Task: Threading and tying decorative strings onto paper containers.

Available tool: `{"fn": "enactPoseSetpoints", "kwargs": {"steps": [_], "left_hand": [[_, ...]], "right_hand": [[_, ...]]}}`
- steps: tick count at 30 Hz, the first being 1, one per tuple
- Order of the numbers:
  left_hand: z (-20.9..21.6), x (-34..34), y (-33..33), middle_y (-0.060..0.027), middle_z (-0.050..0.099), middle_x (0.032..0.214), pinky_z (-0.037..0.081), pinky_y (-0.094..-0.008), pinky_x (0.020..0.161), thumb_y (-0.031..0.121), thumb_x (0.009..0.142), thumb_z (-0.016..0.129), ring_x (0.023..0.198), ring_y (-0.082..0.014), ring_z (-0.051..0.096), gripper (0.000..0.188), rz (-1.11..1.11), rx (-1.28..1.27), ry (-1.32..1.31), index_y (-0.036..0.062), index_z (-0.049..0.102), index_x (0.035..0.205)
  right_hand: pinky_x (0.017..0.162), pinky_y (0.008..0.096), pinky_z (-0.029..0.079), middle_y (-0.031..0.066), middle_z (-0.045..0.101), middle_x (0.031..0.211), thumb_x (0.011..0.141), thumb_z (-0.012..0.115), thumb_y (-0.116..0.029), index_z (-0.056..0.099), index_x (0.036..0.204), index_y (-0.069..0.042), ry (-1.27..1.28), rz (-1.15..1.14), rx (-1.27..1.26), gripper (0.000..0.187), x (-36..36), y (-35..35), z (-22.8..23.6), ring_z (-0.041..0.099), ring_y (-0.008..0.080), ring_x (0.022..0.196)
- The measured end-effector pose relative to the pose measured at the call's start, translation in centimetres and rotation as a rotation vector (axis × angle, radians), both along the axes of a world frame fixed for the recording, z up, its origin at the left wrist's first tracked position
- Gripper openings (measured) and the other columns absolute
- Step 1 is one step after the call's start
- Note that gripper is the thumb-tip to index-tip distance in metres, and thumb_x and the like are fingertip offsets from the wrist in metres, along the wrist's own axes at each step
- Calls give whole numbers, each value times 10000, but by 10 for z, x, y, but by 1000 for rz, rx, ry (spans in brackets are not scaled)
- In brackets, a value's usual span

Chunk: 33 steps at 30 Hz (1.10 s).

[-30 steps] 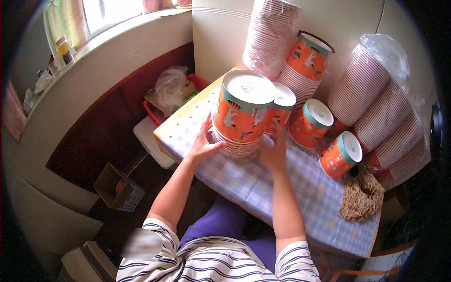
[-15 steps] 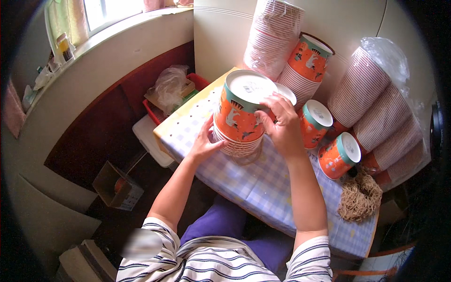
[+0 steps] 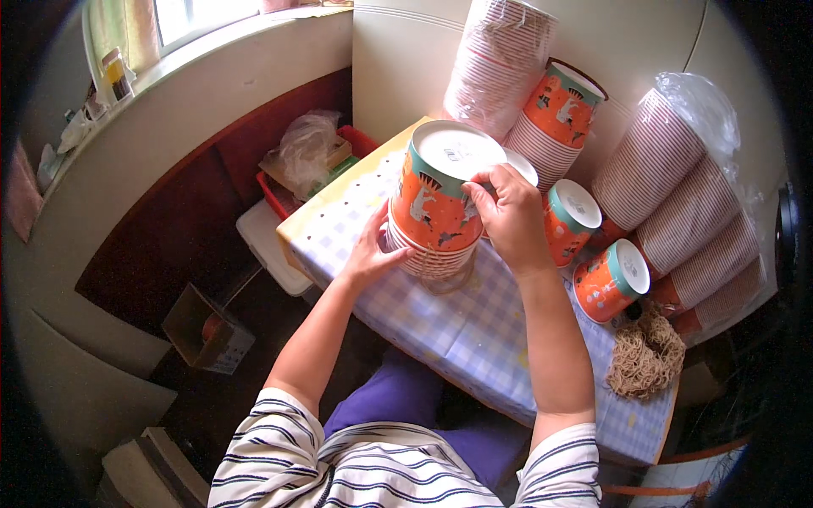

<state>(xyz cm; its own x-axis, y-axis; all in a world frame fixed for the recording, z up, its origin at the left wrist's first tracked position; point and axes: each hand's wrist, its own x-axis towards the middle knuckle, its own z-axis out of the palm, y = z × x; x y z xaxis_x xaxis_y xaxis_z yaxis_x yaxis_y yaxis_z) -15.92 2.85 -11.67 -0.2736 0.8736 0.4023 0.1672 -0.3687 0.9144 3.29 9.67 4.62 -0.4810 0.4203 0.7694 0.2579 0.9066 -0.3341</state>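
Orange paper cups printed with pale animals and banded in teal sit nested upside down in a ribbed stack at the middle of our table, which wears a lilac-and-white checked cloth. Our left hand presses flat, fingers spread, against the stack's lower left side. Our right hand pinches the white round base rim of the top cup between thumb and fingers. Just right lie two smaller cup stacks on their sides, and nearer, a tangle of straw-coloured twine. Far right, long plastic-wrapped cup sleeves lean.
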Motion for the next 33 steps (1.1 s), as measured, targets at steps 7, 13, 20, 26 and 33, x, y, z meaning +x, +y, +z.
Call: {"fn": "enactPoseSetpoints", "kwargs": {"steps": [7, 13, 20, 26, 33], "left_hand": [[1, 1, 0, -193, 396, 1361, 384, -401, 998, 427, 621, 809, 1201, -278, 461, 1090, 20, -14, 36, 19, 198, 1426], [-4, -2, 2, -190, 406, 1354, 388, -399, 992, 422, 620, 809, 1193, -274, 465, 1072, 50, -4, 66, 23, 220, 1422], [-17, -4, 8, -192, 393, 1362, 381, -400, 999, 413, 627, 806, 1206, -276, 452, 1072, -23, 7, -48, 24, 205, 1425], [-12, -2, 7, -198, 364, 1379, 374, -400, 1006, 377, 624, 817, 1209, -273, 447, 1085, -53, 32, -47, 29, 181, 1431], [-13, -5, 7, -202, 360, 1377, 380, -410, 996, 359, 637, 805, 1194, -282, 457, 1080, -31, 26, -13, 36, 157, 1438]], "right_hand": [[666, 403, 462, 143, 594, 767, 761, 667, -61, 581, 796, -4, -4, 5, -47, 109, 1, -2, 0, 590, 319, 739], [670, 405, 465, 143, 596, 769, 759, 670, -65, 588, 801, -5, 5, 5, -53, 109, 1, -3, -2, 590, 322, 738], [671, 410, 466, 142, 596, 771, 759, 663, -66, 589, 801, -13, 12, 6, -15, 101, 2, -2, -6, 588, 328, 745], [705, 428, 460, 145, 602, 795, 757, 654, -63, 587, 808, -19, 27, 11, 19, 95, 4, -3, -10, 583, 336, 772], [900, 420, 428, 184, 595, 1043, 760, 659, -83, 604, 972, -13, -1, -59, 227, 230, 12, -2, -20, 550, 349, 1015]]}}
